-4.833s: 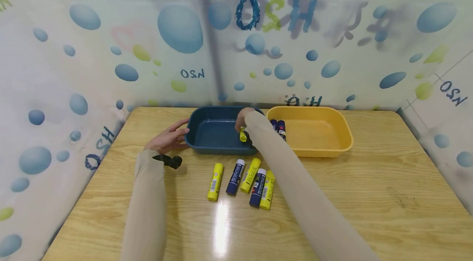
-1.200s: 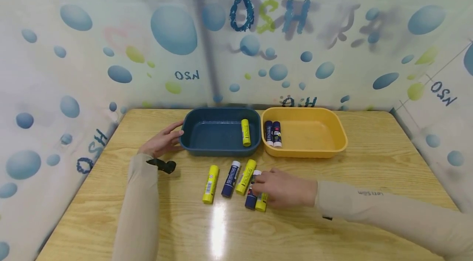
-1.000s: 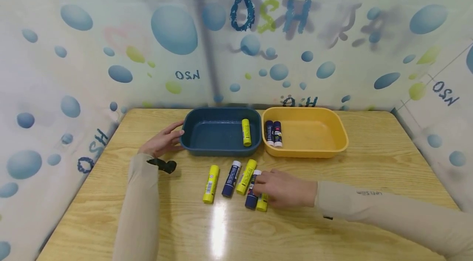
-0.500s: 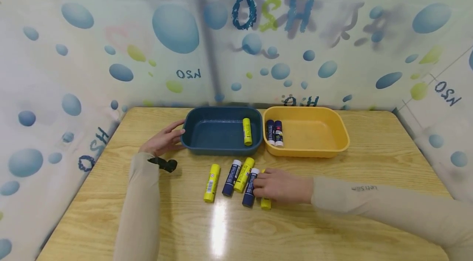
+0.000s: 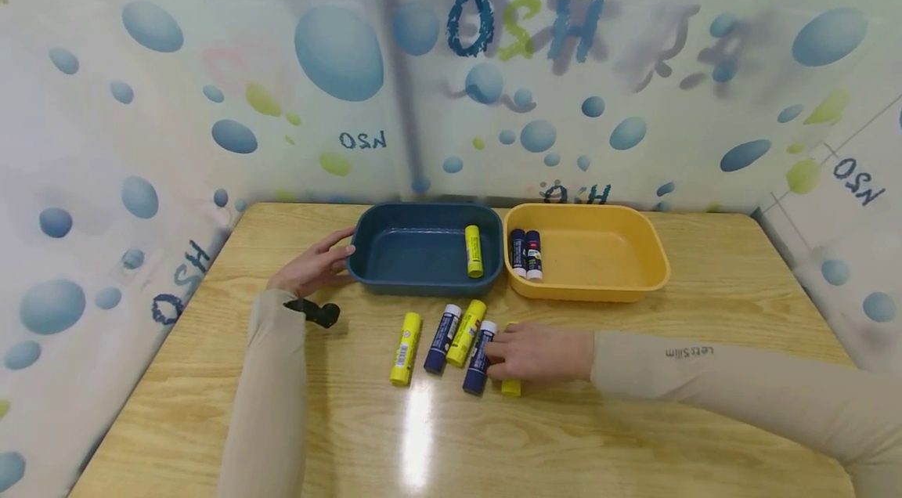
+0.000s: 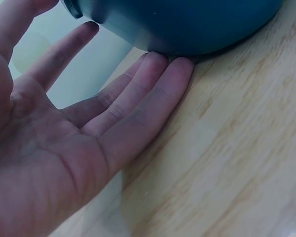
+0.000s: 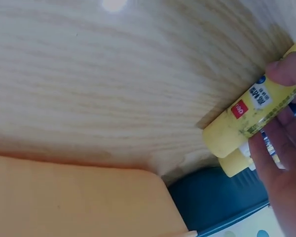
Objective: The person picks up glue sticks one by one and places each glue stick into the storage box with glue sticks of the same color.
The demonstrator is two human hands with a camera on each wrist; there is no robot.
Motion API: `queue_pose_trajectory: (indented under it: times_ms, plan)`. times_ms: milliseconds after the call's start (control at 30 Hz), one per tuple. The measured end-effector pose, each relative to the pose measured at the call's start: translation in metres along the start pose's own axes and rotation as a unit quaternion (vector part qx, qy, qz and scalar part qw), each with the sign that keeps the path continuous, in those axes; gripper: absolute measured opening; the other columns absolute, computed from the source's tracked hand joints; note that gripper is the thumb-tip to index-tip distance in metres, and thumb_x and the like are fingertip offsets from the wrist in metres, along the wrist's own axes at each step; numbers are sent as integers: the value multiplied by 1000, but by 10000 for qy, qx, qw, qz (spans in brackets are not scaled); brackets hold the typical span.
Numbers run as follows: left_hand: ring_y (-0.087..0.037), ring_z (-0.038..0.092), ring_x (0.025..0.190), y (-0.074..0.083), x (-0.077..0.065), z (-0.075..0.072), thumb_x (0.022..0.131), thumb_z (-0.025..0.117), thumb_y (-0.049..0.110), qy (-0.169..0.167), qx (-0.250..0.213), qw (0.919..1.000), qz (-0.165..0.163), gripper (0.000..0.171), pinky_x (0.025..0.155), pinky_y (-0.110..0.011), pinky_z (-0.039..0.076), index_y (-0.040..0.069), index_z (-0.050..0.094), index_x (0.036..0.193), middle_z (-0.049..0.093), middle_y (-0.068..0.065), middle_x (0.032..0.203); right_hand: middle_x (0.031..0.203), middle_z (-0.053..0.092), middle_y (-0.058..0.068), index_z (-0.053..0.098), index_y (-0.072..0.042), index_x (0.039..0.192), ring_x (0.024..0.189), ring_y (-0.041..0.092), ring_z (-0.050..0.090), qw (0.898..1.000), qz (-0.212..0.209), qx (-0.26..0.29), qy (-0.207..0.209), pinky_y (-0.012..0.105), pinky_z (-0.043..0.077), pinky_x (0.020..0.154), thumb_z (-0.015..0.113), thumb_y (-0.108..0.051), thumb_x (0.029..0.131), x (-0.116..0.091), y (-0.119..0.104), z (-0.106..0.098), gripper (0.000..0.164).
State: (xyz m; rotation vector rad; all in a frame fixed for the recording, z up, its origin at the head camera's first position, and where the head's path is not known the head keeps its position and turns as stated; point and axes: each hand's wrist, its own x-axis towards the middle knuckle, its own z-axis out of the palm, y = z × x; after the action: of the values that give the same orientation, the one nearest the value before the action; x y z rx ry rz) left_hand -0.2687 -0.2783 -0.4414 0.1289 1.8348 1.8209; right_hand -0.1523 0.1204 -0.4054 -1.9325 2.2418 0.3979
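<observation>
My left hand [image 5: 310, 267] rests against the left end of the blue bin [image 5: 423, 288], its thumb near the rim. In the left wrist view, the straight fingers [image 6: 138, 111] touch the bin's lower side. Low over the table, my right hand [image 5: 546, 353] pinches a yellow glue stick [image 7: 241, 116] between thumb and fingers, and covers much of it in the head view. Left of that hand lie a navy glue stick [image 5: 479, 357], a yellow one and another navy one, with a second yellow glue stick [image 5: 405, 349] farther left.
One yellow glue stick [image 5: 474, 251] lies in the blue bin's right end. Beside that bin stands an orange-yellow bin [image 5: 599, 293] with two navy glue sticks [image 5: 533, 255] at its left end. A patterned wall covering [image 5: 535, 91] rises behind the table.
A yellow glue stick has been left in the blue bin. My right hand has come back to the table and shifted another yellow one slightly right, apart from the navy one.
</observation>
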Motion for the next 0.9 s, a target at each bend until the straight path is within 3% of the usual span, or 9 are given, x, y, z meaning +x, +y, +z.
queue_pose_trajectory:
  times_ms: [367, 567, 733, 900]
  plan:
    - [-18, 54, 118, 0, 0, 0, 104, 47, 24, -8, -6, 10000, 1, 64, 103, -49, 38, 16, 10, 157, 21, -21, 155, 120, 59, -1, 66, -24, 120, 110, 12, 57, 9996, -50, -245, -159, 30, 47, 94, 71, -19, 89, -3, 7, -9, 32]
    - [-17, 55, 117, 0, 0, 0, 104, 47, 24, -17, 9, 10000, 20, 65, 104, -51, 35, 16, 10, 157, 21, -21, 155, 123, 58, -1, 65, -24, 122, 112, 13, 56, 9991, 130, -271, -285, 32, 46, 96, 72, -19, 89, -8, 11, -23, 34]
    - [-18, 55, 117, -1, 0, -1, 104, 47, 24, -9, 4, 10000, -6, 65, 105, -54, 33, 16, 9, 157, 21, -22, 154, 128, 57, 0, 64, -26, 125, 114, 14, 55, 9973, 150, -672, -242, 30, 45, 97, 68, -20, 92, -10, 14, -36, 34]
    - [-21, 53, 119, -1, 0, -1, 104, 48, 26, -8, 23, 10000, -19, 66, 105, -54, 33, 16, 10, 157, 22, -21, 154, 122, 59, 0, 66, -25, 121, 109, 15, 56, 9970, 232, -728, -113, 28, 46, 95, 72, -19, 89, -11, 19, -50, 33]
